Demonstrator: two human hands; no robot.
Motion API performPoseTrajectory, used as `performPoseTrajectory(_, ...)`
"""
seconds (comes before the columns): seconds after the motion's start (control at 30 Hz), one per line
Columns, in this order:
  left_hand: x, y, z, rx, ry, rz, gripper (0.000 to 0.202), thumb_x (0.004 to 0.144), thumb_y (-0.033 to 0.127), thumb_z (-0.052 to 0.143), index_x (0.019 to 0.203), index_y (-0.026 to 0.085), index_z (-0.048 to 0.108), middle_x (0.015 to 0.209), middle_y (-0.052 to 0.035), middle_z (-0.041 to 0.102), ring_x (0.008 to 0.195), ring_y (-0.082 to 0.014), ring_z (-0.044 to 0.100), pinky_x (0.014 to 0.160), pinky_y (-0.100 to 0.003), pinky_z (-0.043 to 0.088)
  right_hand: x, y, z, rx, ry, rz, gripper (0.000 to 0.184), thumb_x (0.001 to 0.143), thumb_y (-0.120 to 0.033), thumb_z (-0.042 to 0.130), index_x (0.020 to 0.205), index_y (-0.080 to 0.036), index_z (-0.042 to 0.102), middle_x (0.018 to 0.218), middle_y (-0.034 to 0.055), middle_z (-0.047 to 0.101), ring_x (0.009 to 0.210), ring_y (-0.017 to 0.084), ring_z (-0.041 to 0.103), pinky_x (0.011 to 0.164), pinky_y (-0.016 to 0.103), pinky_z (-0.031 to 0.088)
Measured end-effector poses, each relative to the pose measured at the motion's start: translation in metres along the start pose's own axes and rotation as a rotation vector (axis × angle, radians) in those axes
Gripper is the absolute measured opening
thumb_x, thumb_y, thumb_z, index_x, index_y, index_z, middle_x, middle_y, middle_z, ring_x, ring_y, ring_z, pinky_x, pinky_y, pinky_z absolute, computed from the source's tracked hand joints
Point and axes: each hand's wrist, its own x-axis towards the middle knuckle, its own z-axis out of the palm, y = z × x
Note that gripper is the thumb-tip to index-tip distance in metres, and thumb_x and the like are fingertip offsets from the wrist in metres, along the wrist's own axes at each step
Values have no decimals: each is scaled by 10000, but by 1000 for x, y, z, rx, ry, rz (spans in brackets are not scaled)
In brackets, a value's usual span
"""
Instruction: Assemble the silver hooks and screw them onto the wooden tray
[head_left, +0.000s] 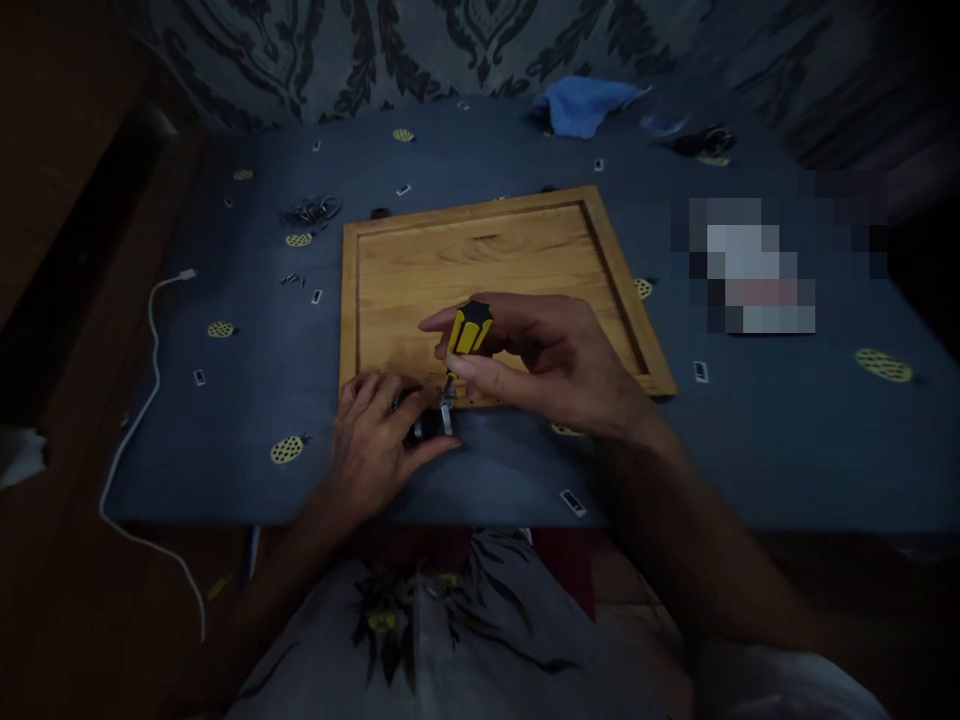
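Observation:
My right hand (536, 365) is closed round a screwdriver with a yellow and black handle (470, 328), held upright with its tip down. The tip meets a small dark metal part (431, 415) at the near edge of a wooden tray (480, 260). My left hand (375, 440) presses on that part with curled fingers and holds it against the blue cloth. I cannot make out what the part is.
The blue cloth (750, 440) covers the table and carries small printed marks. A pile of metal bits (310, 211) lies left of the tray. At the back lie a blue rag (581, 103) and a dark object (705, 142). A white cable (154, 330) hangs off the left edge.

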Motion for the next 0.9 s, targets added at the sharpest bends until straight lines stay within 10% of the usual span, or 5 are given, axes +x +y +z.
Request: performPoseTrajectory(0.9, 1, 1, 0, -21, -11, -23, 466, 925, 602, 650, 1146, 199, 720, 1056, -86, 706, 1012, -267, 626, 940, -451, 469, 1, 17, 29, -146, 473, -104, 354, 874, -463, 768, 757, -255, 506, 668, -39, 459, 542, 112, 415, 468, 288, 391)
